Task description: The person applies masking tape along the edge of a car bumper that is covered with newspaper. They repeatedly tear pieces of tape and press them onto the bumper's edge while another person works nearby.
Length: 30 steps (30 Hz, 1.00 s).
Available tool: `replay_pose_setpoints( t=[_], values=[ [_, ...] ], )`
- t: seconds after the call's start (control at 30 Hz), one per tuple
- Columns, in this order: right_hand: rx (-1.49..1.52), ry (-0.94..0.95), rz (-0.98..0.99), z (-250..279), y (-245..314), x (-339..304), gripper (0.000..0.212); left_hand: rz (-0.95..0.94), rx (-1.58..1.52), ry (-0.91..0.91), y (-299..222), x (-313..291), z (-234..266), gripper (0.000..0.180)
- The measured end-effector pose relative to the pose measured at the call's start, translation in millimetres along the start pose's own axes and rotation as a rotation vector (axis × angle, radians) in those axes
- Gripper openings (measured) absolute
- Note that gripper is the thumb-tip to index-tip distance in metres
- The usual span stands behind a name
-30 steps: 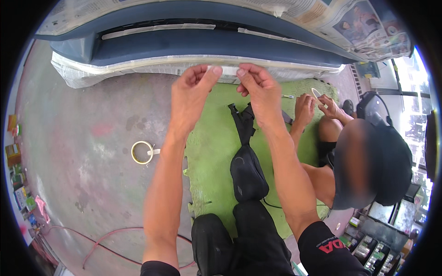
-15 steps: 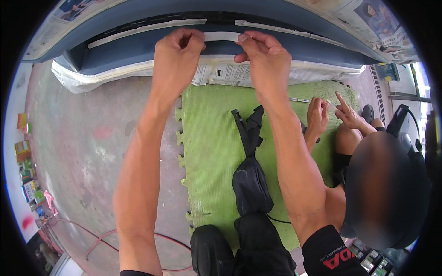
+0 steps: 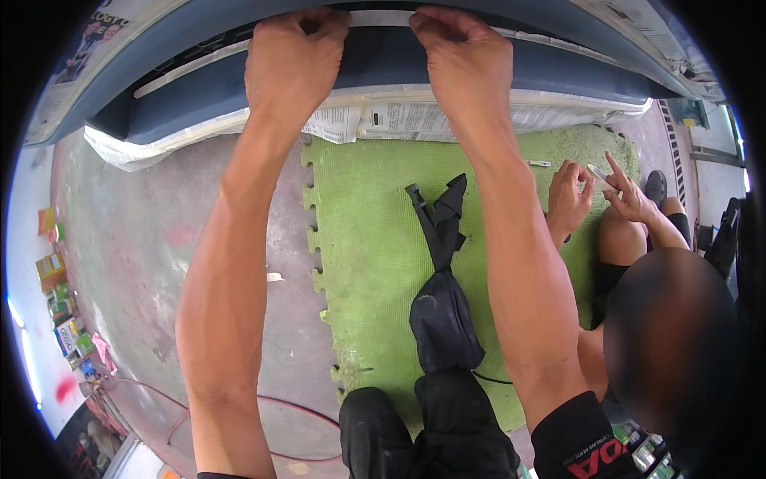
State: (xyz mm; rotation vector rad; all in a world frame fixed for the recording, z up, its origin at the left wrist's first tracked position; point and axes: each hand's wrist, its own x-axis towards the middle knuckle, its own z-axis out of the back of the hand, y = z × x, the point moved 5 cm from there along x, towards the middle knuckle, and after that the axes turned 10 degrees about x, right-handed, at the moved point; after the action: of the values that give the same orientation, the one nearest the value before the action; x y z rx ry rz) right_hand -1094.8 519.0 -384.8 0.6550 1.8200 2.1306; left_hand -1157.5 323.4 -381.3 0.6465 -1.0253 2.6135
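A short strip of whitish masking tape [image 3: 381, 17] is stretched between my two hands at the top of the view. My left hand [image 3: 295, 64] pinches its left end, and my right hand [image 3: 469, 64] pinches the other. Both hands are close to the grille opening of a blue-grey car bumper [image 3: 383, 60]. Along that opening run a left length of pale tape [image 3: 191, 70] and a right one, with my strip over the span between them. Newspaper sheets [image 3: 415, 116] cover the bumper's lower edge. Whether the strip touches the bumper I cannot tell.
Below me lies a green foam mat [image 3: 367, 239] with a black bag [image 3: 447, 319] on it. At right another person's hands [image 3: 594, 195] hold a thin pale item. A small cutter-like tool [image 3: 539, 164] lies nearby. A red hose [image 3: 303, 412] crosses the floor.
Both my hands have moved up and forward with the tape strip, toward the grille opening. The view has shifted slightly, and a small pale scrap now shows on the floor beside my left forearm.
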Motion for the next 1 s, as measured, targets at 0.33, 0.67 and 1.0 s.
replay_pose_setpoints(
  t=[0.33, 0.67, 1.0],
  values=[
    [-0.195, -0.138, 0.363, -16, -16, 6, 0.016, 0.211, 0.326, 0.182, 15, -1, -22, 0.042],
    [-0.104, -0.161, 0.106, -19, 7, -1, 0.018, 0.083, 0.452, 0.027, 23, -7, -25, 0.035],
    [-0.337, -0.235, 0.394, -21, -16, 11, 0.017, -0.029, 0.515, -0.042, 17, -6, -27, 0.029]
  ],
)
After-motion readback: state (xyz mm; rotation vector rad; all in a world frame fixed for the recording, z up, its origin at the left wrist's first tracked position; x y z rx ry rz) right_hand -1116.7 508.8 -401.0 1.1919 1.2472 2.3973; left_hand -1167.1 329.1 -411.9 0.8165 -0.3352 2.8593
